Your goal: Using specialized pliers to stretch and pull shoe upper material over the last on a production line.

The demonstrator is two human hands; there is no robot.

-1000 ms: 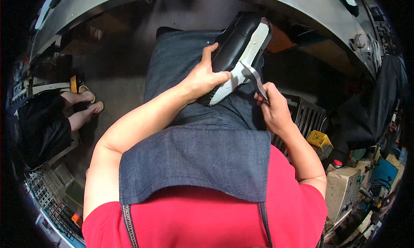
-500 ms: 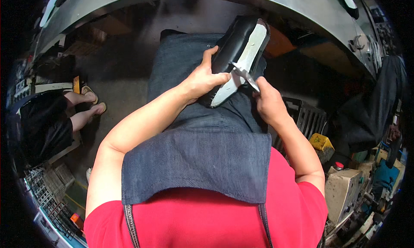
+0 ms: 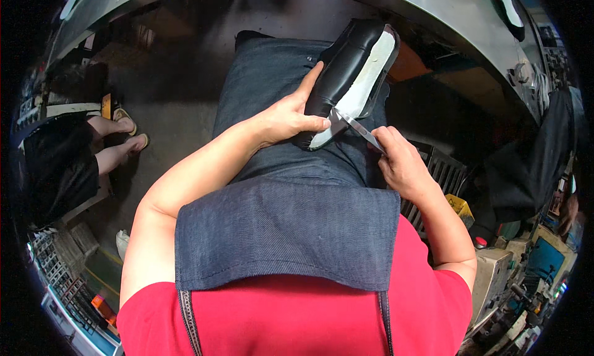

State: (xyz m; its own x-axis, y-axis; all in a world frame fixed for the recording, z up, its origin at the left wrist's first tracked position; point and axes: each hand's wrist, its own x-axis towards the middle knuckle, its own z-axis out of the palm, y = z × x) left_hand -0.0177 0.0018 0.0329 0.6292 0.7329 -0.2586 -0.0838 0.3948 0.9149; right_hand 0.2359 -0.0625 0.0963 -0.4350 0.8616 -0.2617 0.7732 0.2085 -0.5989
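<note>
A black leather shoe upper (image 3: 339, 68) lies tilted across my lap, its pale bottom strip (image 3: 365, 71) turned toward me. My left hand (image 3: 284, 118) grips it near its lower end, thumb pressed on the pale strip and forefinger stretched along the black side. In my right hand (image 3: 402, 161) is a slim metal hand tool (image 3: 365, 134) with a short crosswise head; whether it is a pair of pincers I cannot tell. Its head meets the pale strip just beside my left thumb. My right fingers are wrapped round the handle.
Beyond my knees curves a metal bench edge (image 3: 445, 22). A dark denim apron (image 3: 284, 232) covers my lap. To the left another person's legs (image 3: 114, 145) show. At the right are a slatted crate (image 3: 442, 173), a yellow box (image 3: 459, 209) and a machine box with a red button (image 3: 481, 241).
The tool's head has moved down the pale strip toward the shoe's lower end. My right hand has drawn down and right, and the shoe has shifted slightly right in view.
</note>
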